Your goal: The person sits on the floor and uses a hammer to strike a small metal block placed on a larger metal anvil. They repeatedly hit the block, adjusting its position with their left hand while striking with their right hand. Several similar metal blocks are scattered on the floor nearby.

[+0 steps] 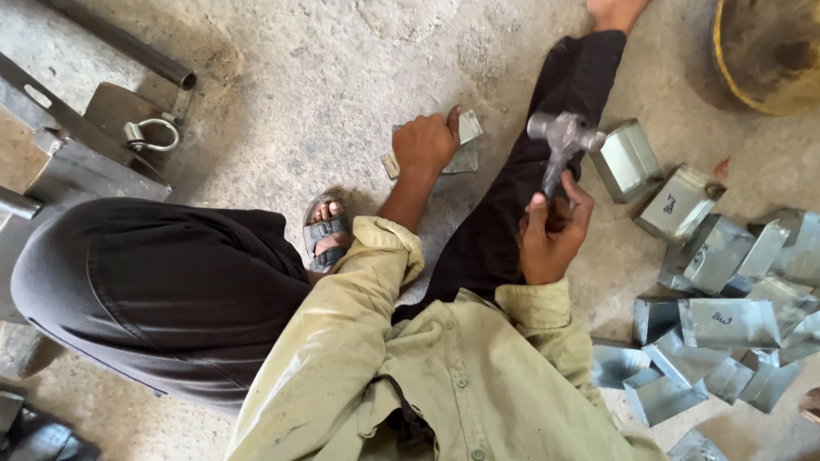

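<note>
I sit on a concrete floor [342, 77] in dark trousers and a khaki shirt. My left hand [424, 143] presses down on a folded piece of sheet metal [467, 145] lying on the floor between my legs. My right hand [553, 230] grips the handle of a metal hammer [564, 137], its head raised above my right leg, a little to the right of the sheet piece.
Several folded sheet-metal boxes [717, 299] lie heaped on the right. A yellow-rimmed tub [769, 51] stands at the top right. A steel fixture with a pipe [128, 47] and a shackle [152, 135] is at the left. My sandalled foot [327, 235] rests near the middle.
</note>
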